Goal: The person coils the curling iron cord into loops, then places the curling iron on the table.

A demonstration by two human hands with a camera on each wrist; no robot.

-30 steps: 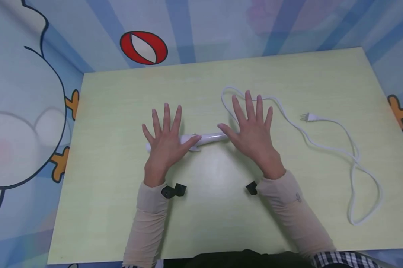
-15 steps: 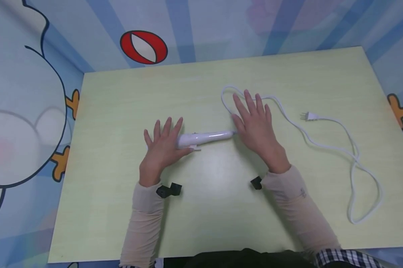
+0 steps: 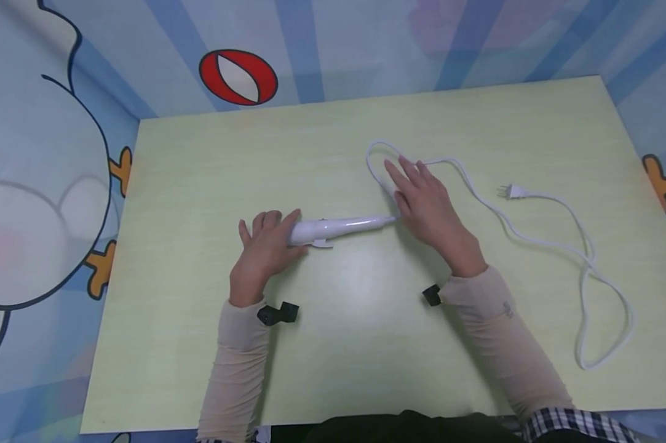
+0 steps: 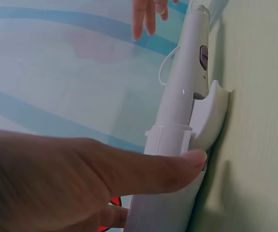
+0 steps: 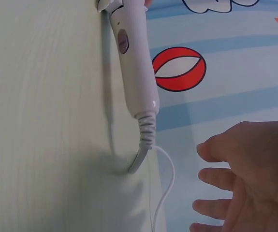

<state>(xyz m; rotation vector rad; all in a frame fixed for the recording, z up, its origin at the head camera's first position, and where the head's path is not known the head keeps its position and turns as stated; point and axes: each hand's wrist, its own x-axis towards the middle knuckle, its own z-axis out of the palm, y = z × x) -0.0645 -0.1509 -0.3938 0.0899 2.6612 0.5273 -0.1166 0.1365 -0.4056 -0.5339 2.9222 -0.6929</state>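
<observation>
A white curling iron (image 3: 340,227) lies across the middle of the table, its corded end toward the right. My left hand (image 3: 263,249) grips the thick left end, which it mostly hides. In the left wrist view the thumb (image 4: 177,169) crosses the barrel, near a white lever (image 4: 211,113), while a finger shows behind. Near the corded end, my right hand (image 3: 432,206) is held with loosely bent fingers and nothing in them. In the right wrist view that hand is apart from the iron, whose handle has a dark oval switch (image 5: 123,41) and a ribbed cord sleeve (image 5: 147,130).
The white cord (image 3: 523,240) loops behind my right hand and runs over the right side of the pale table (image 3: 200,369). Its two-pin plug (image 3: 515,192) lies at the right. Walls with cartoon prints (image 3: 238,77) border the table at the back and sides.
The left hand went from spread fingers to curling round the iron's left end. My right hand moved slightly right, its fingers drawing together and bending. The iron stays in about the same place.
</observation>
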